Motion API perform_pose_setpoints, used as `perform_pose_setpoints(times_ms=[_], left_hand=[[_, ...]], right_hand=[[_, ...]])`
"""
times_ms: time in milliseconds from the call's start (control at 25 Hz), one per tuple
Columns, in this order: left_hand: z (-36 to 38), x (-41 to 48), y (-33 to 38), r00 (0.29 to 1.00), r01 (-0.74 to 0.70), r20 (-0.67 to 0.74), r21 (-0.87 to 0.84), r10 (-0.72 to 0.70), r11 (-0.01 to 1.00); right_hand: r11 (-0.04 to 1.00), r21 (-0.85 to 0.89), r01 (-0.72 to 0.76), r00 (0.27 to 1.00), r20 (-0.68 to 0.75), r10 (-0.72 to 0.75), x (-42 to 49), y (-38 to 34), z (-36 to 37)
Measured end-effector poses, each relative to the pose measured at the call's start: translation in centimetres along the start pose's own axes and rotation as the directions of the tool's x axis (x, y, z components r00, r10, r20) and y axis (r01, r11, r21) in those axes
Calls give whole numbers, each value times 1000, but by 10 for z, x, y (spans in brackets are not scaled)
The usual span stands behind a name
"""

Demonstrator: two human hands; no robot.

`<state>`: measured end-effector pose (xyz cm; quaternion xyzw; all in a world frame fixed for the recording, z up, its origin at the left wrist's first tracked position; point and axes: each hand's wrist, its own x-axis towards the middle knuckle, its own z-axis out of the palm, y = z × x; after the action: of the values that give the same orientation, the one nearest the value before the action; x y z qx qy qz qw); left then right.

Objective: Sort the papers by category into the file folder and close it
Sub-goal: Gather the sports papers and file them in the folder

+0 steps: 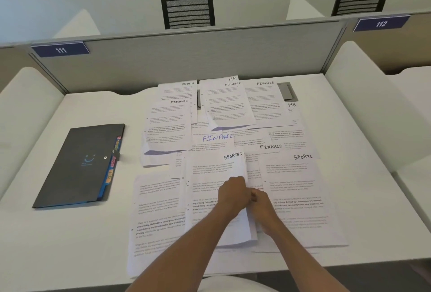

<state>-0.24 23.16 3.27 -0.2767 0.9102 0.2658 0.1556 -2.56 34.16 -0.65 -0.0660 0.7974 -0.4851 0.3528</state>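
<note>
White sheets cover the middle of the desk (70, 233) — a loose overlapping spread, still unsorted by the look of it. Both hands meet at the near-centre stack headed SPORTS (217, 175). The left hand (233, 195) is curled over that stack's right edge, fingers closed on it; the right hand (262, 203) sits just beside, touching, fingers pinched narrow on the same edge or the sheet under it — can't tell which. I'd say the step is gathering the SPORTS pages into one pile, very early in the job.

The dark folder (79, 166) lies shut, flat, well to the left of the papers, snap button fastened, coloured tabs poking from its right side. Next move prob. needs the other SPORTS sheet (296, 198) on the right pulled in w/ this pile, then the folder unsnapped and opened.

Handwritten headings readable: ADMIN, HR twice, FINANCE several times incl. one in blue ink. One tab seems to read HR; others too small. Divider (198, 56) plates: 111, 112.
</note>
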Motion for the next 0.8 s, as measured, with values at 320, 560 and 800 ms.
perform_pose_setpoints(times_ms=[320,560,800], left_hand=[[-1,15,3,998,48,44,-154,-41,987],[-5,21,-15,999,-4,32,-281,14,960],[-29,17,-63,907,-62,-401,-429,-128,901]], right_hand=[[981,154,-122,991,73,112,5,4,-7],[993,110,42,994,95,-53,-16,7,-15],[950,313,-10,1000,22,3,-20,-7,-37]])
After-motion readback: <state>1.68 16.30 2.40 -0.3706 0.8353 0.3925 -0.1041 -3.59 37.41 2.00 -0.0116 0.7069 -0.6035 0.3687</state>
